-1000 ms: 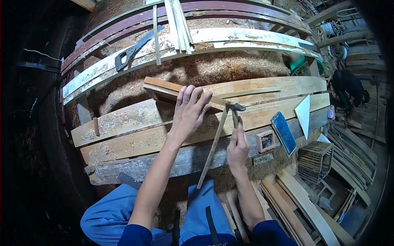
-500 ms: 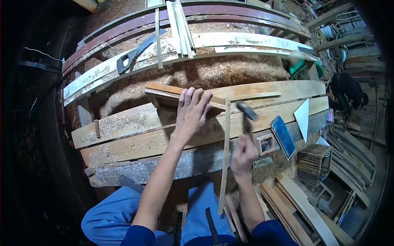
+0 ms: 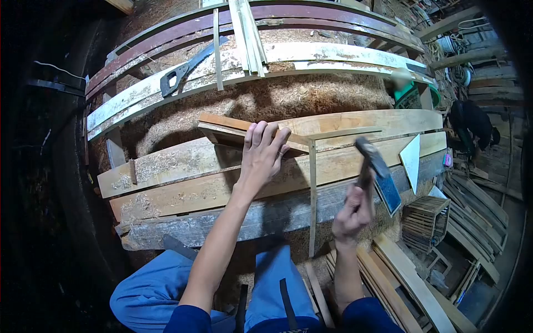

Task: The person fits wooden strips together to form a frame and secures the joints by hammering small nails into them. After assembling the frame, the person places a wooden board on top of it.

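My left hand (image 3: 261, 155) is wrapped over the top edge of a wooden frame (image 3: 222, 129), which is tilted up on the plank bench (image 3: 183, 194). A thin wooden strip (image 3: 312, 205) meets the frame's right end and reaches past the bench's near edge. My right hand (image 3: 353, 215) grips a hammer (image 3: 373, 157) by its handle. The hammer head is raised to the right of that joint, apart from it. Another narrow strip (image 3: 344, 132) lies on the bench behind.
A handsaw (image 3: 176, 79) and several slats (image 3: 246, 39) rest on the white beam beyond. Right of the hammer lie a blue-topped block (image 3: 390, 195) and a white triangular piece (image 3: 410, 164). A slatted crate (image 3: 425, 222) stands on the floor. A person (image 3: 471, 125) bends at far right.
My right hand and the hammer have swung right, away from the strip's joint. The strip's lower end has shifted right and farther from me. My left hand stays on the frame.
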### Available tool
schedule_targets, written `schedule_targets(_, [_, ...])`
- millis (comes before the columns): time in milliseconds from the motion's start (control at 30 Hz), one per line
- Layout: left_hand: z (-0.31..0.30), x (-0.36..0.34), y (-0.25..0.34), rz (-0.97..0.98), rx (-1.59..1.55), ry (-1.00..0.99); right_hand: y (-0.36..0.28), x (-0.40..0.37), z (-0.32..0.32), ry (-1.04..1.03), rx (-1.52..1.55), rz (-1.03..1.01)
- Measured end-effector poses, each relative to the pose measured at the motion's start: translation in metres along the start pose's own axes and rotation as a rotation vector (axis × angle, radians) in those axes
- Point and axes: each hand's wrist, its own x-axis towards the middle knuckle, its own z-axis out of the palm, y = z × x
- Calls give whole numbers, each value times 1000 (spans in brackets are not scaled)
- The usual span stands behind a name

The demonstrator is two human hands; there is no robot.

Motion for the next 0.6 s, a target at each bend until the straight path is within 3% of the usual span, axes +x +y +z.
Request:
schedule_targets(67, [-3, -1, 2, -14, -1, -19, 15, -6, 7, 99, 74, -3])
schedule_targets(133, [-3, 0, 4, -26, -1, -12, 45, -12, 28, -375, -334, 102])
schedule_targets(300, [1, 5, 1, -37, -31, 23, 15, 11, 0, -342, -252, 106])
schedule_targets(367, [1, 3, 2, -38, -11, 18, 0, 13, -11, -59, -39, 109])
schedule_targets(400, [1, 3, 2, -33, 9, 17, -8, 24, -6, 55, 40, -98])
schedule_targets(433, [0, 1, 4, -34, 7, 13, 5, 14, 5, 54, 37, -94])
schedule_targets(500, [-4, 4, 8, -47, -8, -21, 29, 0, 29, -401, -328, 138])
schedule_targets(533, [-4, 8, 7, -34, -8, -10, 28, 4, 29, -309, -381, -58])
schedule_targets(567, [-2, 10, 3, -38, 0, 27, 28, 15, 28, -302, -373, -79])
schedule_targets(600, [-1, 2, 4, -48, -3, 32, 12, 23, 19, -329, -353, 64])
